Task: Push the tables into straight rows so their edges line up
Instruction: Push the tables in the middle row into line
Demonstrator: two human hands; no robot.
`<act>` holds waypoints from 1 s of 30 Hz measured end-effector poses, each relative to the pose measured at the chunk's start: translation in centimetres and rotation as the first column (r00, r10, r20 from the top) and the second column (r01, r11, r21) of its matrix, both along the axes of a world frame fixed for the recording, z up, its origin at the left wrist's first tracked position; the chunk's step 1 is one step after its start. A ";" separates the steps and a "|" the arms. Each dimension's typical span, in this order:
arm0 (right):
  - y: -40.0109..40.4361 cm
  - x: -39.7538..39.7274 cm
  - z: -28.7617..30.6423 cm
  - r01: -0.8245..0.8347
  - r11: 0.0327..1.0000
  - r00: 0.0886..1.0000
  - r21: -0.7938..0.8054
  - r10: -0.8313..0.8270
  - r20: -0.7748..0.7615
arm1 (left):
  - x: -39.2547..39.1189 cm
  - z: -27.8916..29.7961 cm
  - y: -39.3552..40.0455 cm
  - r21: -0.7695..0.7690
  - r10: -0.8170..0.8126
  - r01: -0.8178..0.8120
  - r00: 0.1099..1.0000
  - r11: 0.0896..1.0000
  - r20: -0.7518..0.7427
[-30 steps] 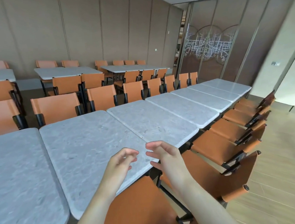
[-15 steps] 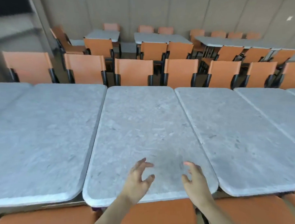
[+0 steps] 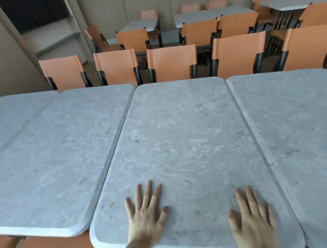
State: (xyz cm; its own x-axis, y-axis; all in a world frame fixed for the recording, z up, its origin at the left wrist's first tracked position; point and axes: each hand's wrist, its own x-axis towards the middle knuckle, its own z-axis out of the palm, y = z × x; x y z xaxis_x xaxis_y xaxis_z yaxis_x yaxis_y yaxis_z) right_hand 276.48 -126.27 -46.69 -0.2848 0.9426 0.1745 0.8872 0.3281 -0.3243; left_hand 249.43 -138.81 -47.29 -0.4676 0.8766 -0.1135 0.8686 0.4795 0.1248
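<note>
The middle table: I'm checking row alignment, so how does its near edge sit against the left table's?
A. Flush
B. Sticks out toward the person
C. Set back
B: the middle table has its near corner past the near edge of the left table, toward the person.

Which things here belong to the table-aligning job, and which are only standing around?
Job:
- middle grey stone-look table, sticking out nearer than its neighbour
- left grey table
- right grey table
- left hand and right hand, flat on the middle table

Standing around:
- orange chairs with black frames
- far grey tables
</note>
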 end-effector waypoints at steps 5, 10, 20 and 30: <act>0.2 0.2 -0.4 0.033 0.999 0.999 0.004 -0.033 -0.041 | -0.1 -0.2 0.1 0.055 0.010 -0.013 0.998 0.998 0.067; -0.3 0.3 -0.6 0.023 0.995 0.998 0.098 -0.017 -0.067 | 0.2 0.5 -0.2 0.079 0.050 -0.056 0.996 0.995 0.072; -0.6 0.7 -1.3 0.014 0.989 0.995 0.148 0.001 -0.103 | 0.3 0.9 -0.3 0.031 0.043 -0.045 0.998 0.998 0.050; -1.4 1.4 -0.3 -0.086 0.992 0.995 0.097 0.091 -0.051 | 0.4 0.9 -0.4 0.100 0.045 -0.054 0.995 0.994 0.087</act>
